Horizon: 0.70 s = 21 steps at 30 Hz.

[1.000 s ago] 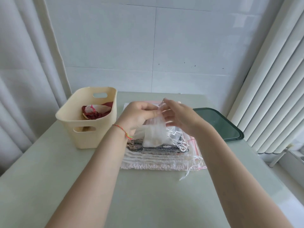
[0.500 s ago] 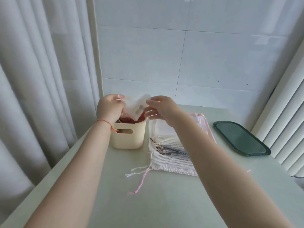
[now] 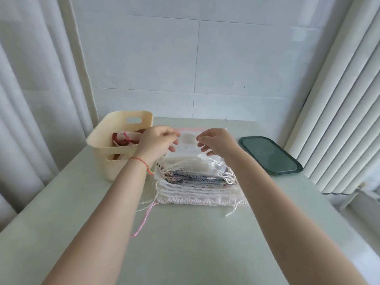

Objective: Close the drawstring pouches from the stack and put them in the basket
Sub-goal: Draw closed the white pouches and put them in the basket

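Observation:
A stack of flat drawstring pouches (image 3: pixel 195 179), white, sheer and grey-patterned, lies mid-table with loose strings trailing off its edges. To its left stands the cream plastic basket (image 3: pixel 98 138), and inside it lie red and white pouches (image 3: pixel 123 137). My left hand (image 3: pixel 158 141) hovers over the stack's far left corner, next to the basket. My right hand (image 3: pixel 219 140) hovers over the far right part. The fingers of both hang loosely curled with nothing in them. A sheer pouch (image 3: pixel 186 138) on top of the stack shows between the two hands.
A dark green tray (image 3: pixel 269 155) lies at the right of the table, near the ribbed white blinds (image 3: pixel 337 112). A pink cord (image 3: pixel 144 219) trails from the stack toward the front. White curtains (image 3: pixel 30 99) hang at the left, and a tiled wall stands behind.
Both hands carried a white pouch from the stack to the basket and let it go there. They are now back over the stack, holding nothing.

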Motion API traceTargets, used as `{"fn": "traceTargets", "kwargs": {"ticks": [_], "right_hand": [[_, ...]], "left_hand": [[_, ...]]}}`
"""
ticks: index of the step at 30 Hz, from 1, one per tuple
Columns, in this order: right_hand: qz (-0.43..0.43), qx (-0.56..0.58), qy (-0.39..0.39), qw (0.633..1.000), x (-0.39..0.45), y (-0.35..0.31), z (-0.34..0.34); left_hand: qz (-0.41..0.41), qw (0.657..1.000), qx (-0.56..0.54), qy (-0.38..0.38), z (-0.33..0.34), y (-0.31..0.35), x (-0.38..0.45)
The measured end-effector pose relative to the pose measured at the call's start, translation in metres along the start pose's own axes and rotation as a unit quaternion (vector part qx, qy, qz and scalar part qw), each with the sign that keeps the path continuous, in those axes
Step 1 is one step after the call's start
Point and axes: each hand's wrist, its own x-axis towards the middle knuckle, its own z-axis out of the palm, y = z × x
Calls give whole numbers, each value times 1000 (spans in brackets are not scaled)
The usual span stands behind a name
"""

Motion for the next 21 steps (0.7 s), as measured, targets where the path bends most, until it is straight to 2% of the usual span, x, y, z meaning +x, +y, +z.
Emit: {"fn": "traceTargets", "kwargs": {"ticks": [3, 6, 8, 12, 15, 21], "right_hand": [[1, -45, 23, 999, 6, 32, -17], [-4, -68, 24, 997, 12, 52, -19], [-19, -75, 14, 997, 16, 58, -14], [-18, -97, -29, 995, 20, 65, -2], [-29, -112, -14, 993, 17, 69, -1], [-39, -153, -25, 987, 19, 72, 0]], "left_hand": [[-17, 993, 97, -61, 35, -14, 11], [-38, 969, 232, -83, 55, -28, 19], [-46, 955, 276, -101, 61, -33, 23], [-45, 952, 289, -93, 64, -41, 26], [-23, 954, 290, -72, 63, -45, 23], [-28, 950, 290, -116, 59, -55, 28]]}}
